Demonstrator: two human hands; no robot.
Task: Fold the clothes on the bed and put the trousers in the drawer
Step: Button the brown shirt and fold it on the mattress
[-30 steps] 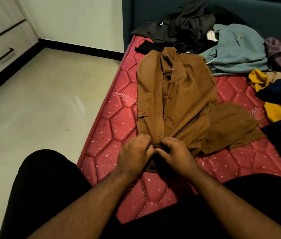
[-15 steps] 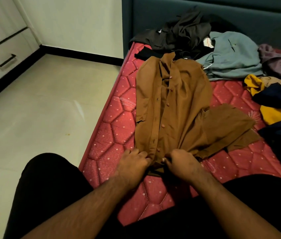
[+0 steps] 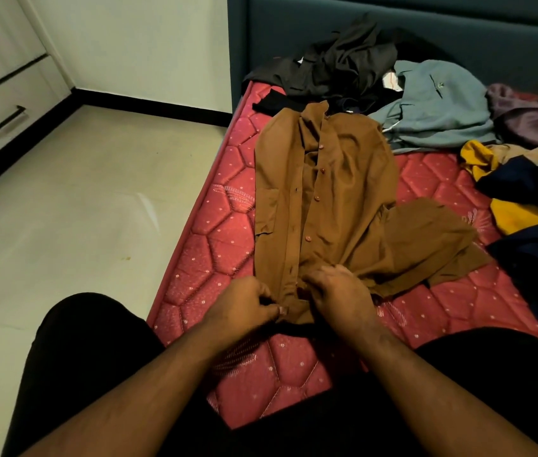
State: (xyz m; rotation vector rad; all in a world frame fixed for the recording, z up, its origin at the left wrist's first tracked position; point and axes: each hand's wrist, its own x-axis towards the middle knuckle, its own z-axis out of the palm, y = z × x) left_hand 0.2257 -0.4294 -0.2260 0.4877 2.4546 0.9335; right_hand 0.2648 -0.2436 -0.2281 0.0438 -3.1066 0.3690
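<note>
A brown button-up shirt lies lengthwise on the red quilted mattress, collar toward the headboard, one sleeve spread out to the right. My left hand pinches the bottom hem of the shirt's left front panel. My right hand grips the hem of the right panel beside it, fingers curled into the cloth. Both hands meet at the button line near the mattress edge. A white drawer with a black handle is at the far left.
Dark garments are piled by the teal headboard. A grey-blue top, a mauve piece and navy-and-yellow clothes lie along the right side. Pale floor tiles stretch left of the bed. My black-clad knees frame the mattress edge.
Both hands have stayed at the shirt's bottom hem, shifting slightly as they work the button line. The view has tilted a little; the shirt lies as before.
</note>
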